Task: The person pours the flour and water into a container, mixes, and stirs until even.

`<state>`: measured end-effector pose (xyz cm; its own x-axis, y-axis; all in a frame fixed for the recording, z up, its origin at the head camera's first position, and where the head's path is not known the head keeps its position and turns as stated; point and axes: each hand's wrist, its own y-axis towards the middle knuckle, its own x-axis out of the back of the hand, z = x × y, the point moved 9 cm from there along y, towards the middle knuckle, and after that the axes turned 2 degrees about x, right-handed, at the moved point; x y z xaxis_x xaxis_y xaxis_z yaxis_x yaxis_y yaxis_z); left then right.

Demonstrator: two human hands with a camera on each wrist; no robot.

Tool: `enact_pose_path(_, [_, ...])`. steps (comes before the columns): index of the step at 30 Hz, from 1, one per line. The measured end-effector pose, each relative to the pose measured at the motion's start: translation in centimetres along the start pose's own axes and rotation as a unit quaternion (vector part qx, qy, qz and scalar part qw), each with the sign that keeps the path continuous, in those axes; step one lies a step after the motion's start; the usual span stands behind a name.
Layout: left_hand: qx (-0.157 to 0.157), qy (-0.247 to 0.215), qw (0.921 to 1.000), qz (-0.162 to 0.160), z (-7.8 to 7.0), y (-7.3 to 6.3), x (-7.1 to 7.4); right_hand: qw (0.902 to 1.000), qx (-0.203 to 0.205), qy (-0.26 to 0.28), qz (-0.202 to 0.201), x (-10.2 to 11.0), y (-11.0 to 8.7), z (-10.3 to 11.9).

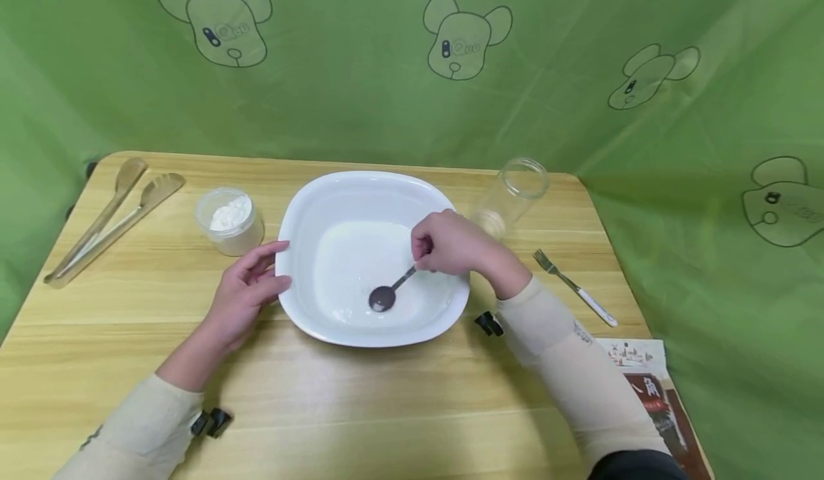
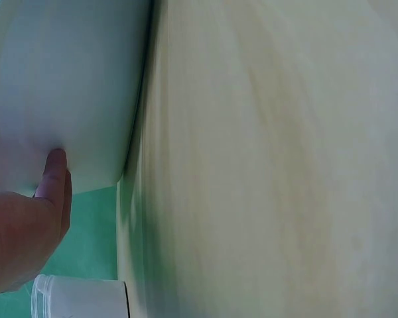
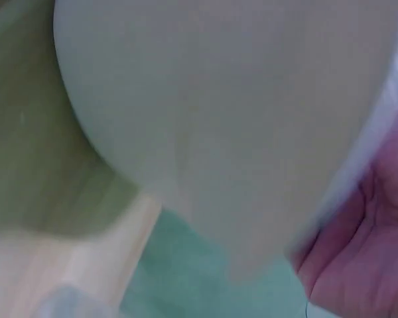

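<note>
A white oval basin (image 1: 335, 201) stands mid-table, with a wet-looking sheen on its floor. At its left side my left hand (image 1: 247, 287) holds the rim; in the left wrist view a finger (image 2: 55, 169) lies against the outer wall. My right hand (image 1: 450, 242) reaches over the right rim and pinches the handle of a dark metal spoon (image 1: 383, 299). The spoon's bowl is low inside the basin, tilted toward the near left. In the right wrist view, the basin's outer wall (image 3: 205, 119) fills much of the frame beside the palm, and the spoon is hidden.
A clear tub of white powder (image 1: 239, 233) sits left of the basin, with wooden-headed tongs (image 1: 106, 226) farther left. On the right are a tilted-looking glass jar (image 1: 511, 197) with pale contents, a fork (image 1: 576, 288) and a printed packet (image 1: 650, 387). Green cloth (image 1: 360, 72) hangs behind.
</note>
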<state>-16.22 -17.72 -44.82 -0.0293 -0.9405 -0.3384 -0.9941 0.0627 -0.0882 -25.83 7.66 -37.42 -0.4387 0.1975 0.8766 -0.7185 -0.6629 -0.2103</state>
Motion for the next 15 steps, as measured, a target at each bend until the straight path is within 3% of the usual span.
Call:
enact_pose_path(4, [0.0,0.003,1.0,-0.001,0.0,0.0,0.0,0.9974,-0.051,-0.015,-0.049,1.1,-0.1,-1.0])
enact_pose_path(7, [0.001,0.004,1.0,0.003,0.1,0.0,0.0,0.9972,-0.04,0.004,-0.064,0.6,0.5,-0.5])
enact_pose_path(12, [0.0,0.006,0.9999,0.009,0.2,0.0,0.0,0.9984,0.014,0.055,0.006,-1.5,0.8,1.0])
enact_pose_path(15, [-0.001,0.008,0.9999,0.007,0.1,0.0,0.0,0.9979,0.004,0.052,0.037,-1.4,0.2,0.7])
